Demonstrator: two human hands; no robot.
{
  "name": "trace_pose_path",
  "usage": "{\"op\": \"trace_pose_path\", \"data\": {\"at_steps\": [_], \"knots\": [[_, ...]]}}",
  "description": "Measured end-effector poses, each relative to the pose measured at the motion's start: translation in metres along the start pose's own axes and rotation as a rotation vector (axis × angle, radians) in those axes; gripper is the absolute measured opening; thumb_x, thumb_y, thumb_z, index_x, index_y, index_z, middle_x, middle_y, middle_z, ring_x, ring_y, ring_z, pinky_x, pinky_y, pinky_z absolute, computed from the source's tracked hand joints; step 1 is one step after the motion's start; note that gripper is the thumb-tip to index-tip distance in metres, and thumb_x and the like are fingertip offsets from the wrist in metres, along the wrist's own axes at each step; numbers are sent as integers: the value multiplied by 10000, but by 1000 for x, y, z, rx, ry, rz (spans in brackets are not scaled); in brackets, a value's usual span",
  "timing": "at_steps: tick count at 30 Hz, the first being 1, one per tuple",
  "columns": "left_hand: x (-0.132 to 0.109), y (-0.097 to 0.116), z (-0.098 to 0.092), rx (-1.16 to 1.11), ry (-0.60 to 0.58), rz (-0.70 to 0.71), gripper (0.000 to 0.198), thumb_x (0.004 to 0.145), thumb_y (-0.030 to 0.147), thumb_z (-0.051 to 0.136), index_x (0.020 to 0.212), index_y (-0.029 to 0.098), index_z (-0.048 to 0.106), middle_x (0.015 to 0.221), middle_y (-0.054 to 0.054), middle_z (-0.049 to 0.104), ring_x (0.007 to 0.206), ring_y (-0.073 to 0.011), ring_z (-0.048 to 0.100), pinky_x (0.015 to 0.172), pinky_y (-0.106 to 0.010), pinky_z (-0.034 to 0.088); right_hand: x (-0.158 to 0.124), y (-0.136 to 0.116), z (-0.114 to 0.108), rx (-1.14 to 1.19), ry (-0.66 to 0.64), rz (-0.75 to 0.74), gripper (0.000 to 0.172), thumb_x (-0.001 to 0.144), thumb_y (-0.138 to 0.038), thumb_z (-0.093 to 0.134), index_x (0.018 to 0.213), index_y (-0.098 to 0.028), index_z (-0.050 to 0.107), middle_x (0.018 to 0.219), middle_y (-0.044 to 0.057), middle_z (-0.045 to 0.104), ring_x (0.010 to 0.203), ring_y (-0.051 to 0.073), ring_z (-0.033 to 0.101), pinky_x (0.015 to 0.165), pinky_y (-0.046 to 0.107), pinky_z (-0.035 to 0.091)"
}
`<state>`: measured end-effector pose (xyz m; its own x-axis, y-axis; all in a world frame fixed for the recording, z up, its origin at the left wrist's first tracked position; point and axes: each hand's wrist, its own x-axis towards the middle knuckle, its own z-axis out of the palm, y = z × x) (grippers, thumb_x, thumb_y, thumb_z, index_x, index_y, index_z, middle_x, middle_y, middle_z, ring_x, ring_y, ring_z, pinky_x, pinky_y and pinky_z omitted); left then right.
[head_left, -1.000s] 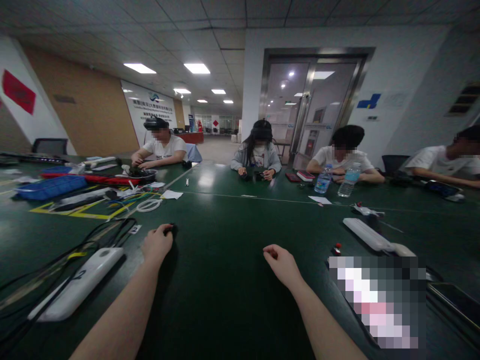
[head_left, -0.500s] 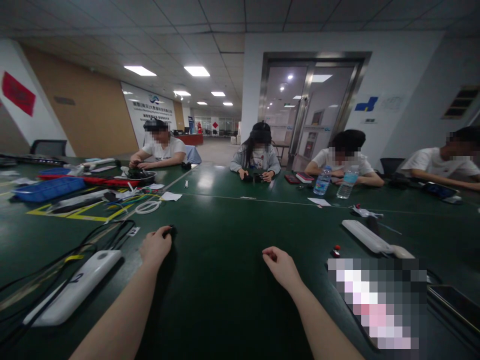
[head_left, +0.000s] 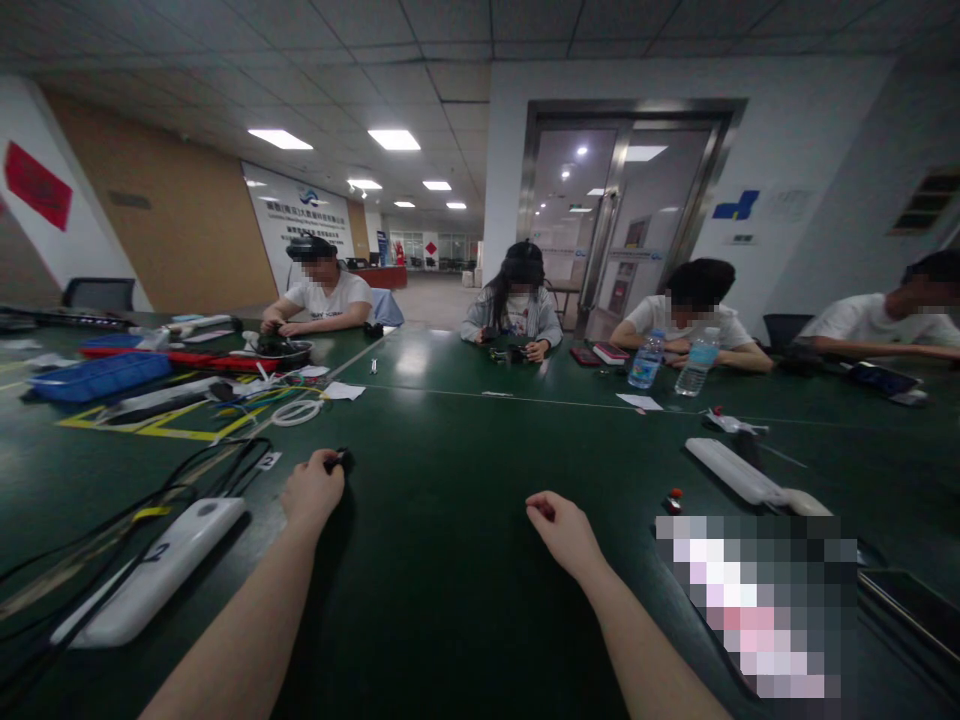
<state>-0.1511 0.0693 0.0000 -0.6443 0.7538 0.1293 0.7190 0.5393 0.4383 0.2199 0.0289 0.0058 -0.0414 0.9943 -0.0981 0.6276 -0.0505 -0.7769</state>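
On the left part of the dark green table [head_left: 435, 560], my left hand [head_left: 315, 490] is closed on a small black object [head_left: 340, 461]. Its kind is too small and dark to make out. My right hand [head_left: 559, 530] rests on the table to the right, its fingers curled together. Whether anything is inside those fingers is hidden. A white power bank-like case [head_left: 161, 570] marked "2" lies left of my left forearm, with black cables [head_left: 187, 480] running over and beside it. Right of my right hand lies a tablet or phone with a pixelated screen [head_left: 757, 610].
A blue tray [head_left: 101, 377], a coiled white cable [head_left: 296, 413] and loose wires are at the far left. Two water bottles [head_left: 645, 360] stand at the far right. A long white device [head_left: 731, 472] and a dark phone [head_left: 911, 610] lie on the right. Several people sit opposite.
My left hand's fingers have shifted slightly on the small black object. My right hand stays in place. The person opposite in the middle has moved a hand slightly.
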Motion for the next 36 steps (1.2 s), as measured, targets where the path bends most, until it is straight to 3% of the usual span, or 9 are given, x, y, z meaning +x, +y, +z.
{"op": "trace_pose_path", "data": {"at_steps": [6,22,29,36], "knots": [[4,-3,5,3,18,-16,539,783,365,414,1258,123,494,1209,-201,536,1094,-347,519,864,-465,434,-2,-4,-1,-16,-6,5,236,826,-256,503,1022,-200,621,1017,44,637,923,174,597,784,296,474],[10,-4,5,26,-75,12,515,765,421,467,1240,236,535,1197,-151,555,1086,-319,535,844,-426,453,0,-2,-1,5,-6,13,221,810,-263,511,996,-227,624,1006,30,643,916,186,599,777,307,475],[9,-3,7,48,-44,17,556,785,439,440,1261,161,511,1203,-168,557,1088,-322,531,864,-419,443,-2,-4,-1,3,-1,2,225,812,-258,506,1000,-216,623,1004,36,643,914,183,597,785,309,469],[8,-4,3,50,-28,-42,582,742,506,460,1206,175,573,1164,-192,570,1062,-354,539,814,-441,458,1,0,0,-5,5,-21,233,812,-262,514,1010,-208,624,1000,35,638,919,179,593,802,316,465]]}}
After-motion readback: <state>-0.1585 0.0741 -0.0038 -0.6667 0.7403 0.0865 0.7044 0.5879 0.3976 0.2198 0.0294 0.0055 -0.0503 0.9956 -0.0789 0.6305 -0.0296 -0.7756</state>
